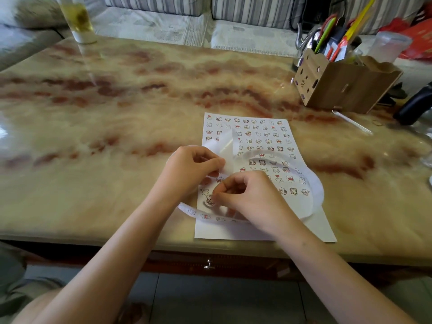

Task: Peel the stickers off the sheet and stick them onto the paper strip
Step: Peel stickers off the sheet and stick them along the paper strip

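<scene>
So nearest the front edge of the table point(117, 113), the right hand point(247, 197) has its fingers curled in, thumb and forefinger pinching a little cartoon sticker point(209, 201) right over the near left corner of the sticker sheet point(261, 146). The paper strip point(315, 183) loops all over that sheet, and its near end already has a few stickers on it. Just behind, the left hand point(189, 170) pinches the strip's upper part. Way back: a pen box point(343, 83) at the far right edge and a glass point(80, 22) at the far left corner.
</scene>
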`<action>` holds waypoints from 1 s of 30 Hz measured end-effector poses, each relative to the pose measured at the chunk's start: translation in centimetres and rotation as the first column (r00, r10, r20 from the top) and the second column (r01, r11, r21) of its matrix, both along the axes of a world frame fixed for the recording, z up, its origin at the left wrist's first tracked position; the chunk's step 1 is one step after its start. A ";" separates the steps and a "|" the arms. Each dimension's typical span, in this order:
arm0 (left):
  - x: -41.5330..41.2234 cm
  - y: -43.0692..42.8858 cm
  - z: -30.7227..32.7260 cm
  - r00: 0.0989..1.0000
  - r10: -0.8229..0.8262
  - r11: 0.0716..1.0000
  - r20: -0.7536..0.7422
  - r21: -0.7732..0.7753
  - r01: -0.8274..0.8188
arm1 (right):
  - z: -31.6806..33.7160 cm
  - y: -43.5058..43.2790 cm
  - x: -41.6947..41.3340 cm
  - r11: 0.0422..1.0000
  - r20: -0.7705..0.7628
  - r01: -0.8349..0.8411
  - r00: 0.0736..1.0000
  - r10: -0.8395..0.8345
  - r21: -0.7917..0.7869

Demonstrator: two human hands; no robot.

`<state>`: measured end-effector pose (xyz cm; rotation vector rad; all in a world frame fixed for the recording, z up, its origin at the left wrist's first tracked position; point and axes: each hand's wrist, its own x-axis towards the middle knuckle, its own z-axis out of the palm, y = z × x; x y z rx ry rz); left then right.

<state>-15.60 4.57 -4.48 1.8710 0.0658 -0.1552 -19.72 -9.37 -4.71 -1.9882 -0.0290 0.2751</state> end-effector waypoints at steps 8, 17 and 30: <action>0.1 0.0 -0.1 1.000 -0.002 1.000 -0.008 -0.005 0.002 | -0.5 0.7 0.2 0.999 -0.027 0.021 0.999 -0.022 -0.044; 0.0 -0.1 0.0 1.000 -0.004 1.000 -0.002 0.007 0.004 | -1.3 1.3 0.3 0.983 0.050 0.084 0.996 -0.077 -0.160; 0.1 -0.1 -0.2 1.000 -0.003 1.000 0.014 0.019 0.002 | -1.4 1.9 -0.2 0.948 0.183 0.119 0.981 -0.066 -0.296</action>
